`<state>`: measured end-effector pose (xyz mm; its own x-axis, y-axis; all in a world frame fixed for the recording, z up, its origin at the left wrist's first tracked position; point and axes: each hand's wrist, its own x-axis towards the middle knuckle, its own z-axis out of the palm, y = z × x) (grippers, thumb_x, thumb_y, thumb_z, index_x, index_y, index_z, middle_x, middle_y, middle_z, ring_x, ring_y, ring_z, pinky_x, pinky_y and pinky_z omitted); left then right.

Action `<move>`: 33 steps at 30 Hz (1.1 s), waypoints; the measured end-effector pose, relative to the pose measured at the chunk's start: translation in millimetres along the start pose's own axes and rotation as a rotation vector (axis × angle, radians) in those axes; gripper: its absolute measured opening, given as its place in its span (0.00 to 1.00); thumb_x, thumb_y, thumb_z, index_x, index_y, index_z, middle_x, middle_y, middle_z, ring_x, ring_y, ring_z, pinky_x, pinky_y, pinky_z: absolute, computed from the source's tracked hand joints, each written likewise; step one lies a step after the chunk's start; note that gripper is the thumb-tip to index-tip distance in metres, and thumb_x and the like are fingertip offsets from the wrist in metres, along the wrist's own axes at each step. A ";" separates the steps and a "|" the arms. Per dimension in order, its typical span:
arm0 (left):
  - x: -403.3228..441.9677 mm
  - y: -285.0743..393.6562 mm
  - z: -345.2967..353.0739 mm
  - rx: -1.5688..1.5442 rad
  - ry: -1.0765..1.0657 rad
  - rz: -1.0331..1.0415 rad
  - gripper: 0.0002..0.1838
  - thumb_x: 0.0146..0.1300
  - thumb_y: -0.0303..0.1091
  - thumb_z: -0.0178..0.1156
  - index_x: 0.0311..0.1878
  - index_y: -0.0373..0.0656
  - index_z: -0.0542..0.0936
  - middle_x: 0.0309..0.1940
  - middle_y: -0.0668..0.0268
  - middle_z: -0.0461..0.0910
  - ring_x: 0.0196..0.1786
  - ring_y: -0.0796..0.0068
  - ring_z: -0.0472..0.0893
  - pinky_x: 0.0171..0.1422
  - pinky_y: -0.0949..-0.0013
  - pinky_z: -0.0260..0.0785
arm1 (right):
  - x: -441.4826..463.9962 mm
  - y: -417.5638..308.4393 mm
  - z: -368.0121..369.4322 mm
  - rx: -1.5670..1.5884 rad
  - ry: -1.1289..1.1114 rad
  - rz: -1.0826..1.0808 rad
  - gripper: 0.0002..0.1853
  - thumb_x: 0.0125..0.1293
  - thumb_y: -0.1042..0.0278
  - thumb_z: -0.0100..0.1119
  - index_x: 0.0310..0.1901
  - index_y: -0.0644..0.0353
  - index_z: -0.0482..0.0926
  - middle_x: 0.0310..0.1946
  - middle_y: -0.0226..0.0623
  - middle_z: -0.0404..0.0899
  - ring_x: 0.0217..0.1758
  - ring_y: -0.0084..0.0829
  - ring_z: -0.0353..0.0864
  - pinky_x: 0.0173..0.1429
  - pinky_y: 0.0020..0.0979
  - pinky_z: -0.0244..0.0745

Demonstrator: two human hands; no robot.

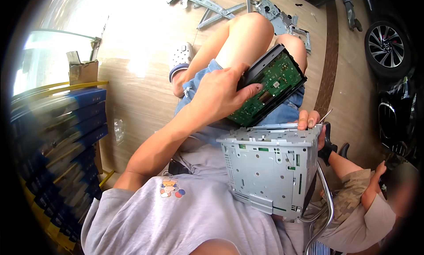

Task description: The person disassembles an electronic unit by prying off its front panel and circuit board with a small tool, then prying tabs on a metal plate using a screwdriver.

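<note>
Near the centre of the frame, the left hand (223, 89) grips a black-framed panel (276, 85) by its left side, the thumb laid over the green circuit board on its face and the other fingers around the frame's edge. The panel is tilted, its lower end close to the top of a silvery metal housing (267, 171) — whether the two touch, I cannot tell.

Right of centre, the right hand (309, 120) is closed on the housing's upper right corner, two fingertips over the top edge and the rest mostly hidden behind. A thin metal shaft (326, 115) sticks up beside those fingers; what it belongs to is hidden. The boxy housing, dotted with holes and slots, sits at lower centre, in front of the person's grey shirt (212, 215), with bent metal tubing (329, 197) just right of it.

Toward the top centre, bare knees show above denim shorts (198, 80), and metal parts (274, 16) lie on the tiled floor (141, 91) beyond. A white clog (181, 54) is left of the knees. At the left edge, blue boxes (84, 118) are stacked by yellow bars (66, 88). Upper right holds a car wheel (386, 45); at lower right is another person (362, 211) in patterned shorts.
</note>
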<state>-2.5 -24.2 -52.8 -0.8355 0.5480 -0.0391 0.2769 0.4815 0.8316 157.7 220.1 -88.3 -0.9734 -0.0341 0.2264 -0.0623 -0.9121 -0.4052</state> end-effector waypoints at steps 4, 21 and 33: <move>3.7 -1.4 -3.3 -0.140 -0.009 -0.076 0.27 0.66 0.49 0.72 0.52 0.33 0.79 0.31 0.47 0.85 0.36 0.48 0.86 0.43 0.53 0.77 | 7.9 0.6 14.2 -0.031 -0.037 -0.022 0.17 0.84 0.57 0.46 0.53 0.68 0.67 0.51 0.55 0.71 0.51 0.51 0.84 0.58 0.48 0.86; 32.5 26.3 -16.3 -0.924 -0.178 -0.075 0.22 0.70 0.35 0.71 0.60 0.34 0.76 0.48 0.60 0.88 0.49 0.77 0.86 0.55 0.75 0.77 | -6.3 -27.4 59.5 -0.078 -0.213 -0.216 0.17 0.83 0.47 0.50 0.49 0.55 0.68 0.43 0.38 0.73 0.33 0.28 0.75 0.42 0.37 0.76; 32.7 61.2 -28.6 -0.741 -0.070 0.229 0.29 0.68 0.37 0.73 0.64 0.31 0.74 0.46 0.59 0.87 0.50 0.75 0.87 0.49 0.73 0.79 | 0.9 -33.8 121.7 -0.107 -0.283 -0.173 0.15 0.80 0.54 0.59 0.45 0.57 0.72 0.42 0.42 0.79 0.32 0.26 0.74 0.44 0.33 0.77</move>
<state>-26.5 3.6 12.6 -0.7569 0.6326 0.1643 0.0295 -0.2181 0.9755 185.7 201.1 33.4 -0.8480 -0.0084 0.5300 -0.2579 -0.8670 -0.4264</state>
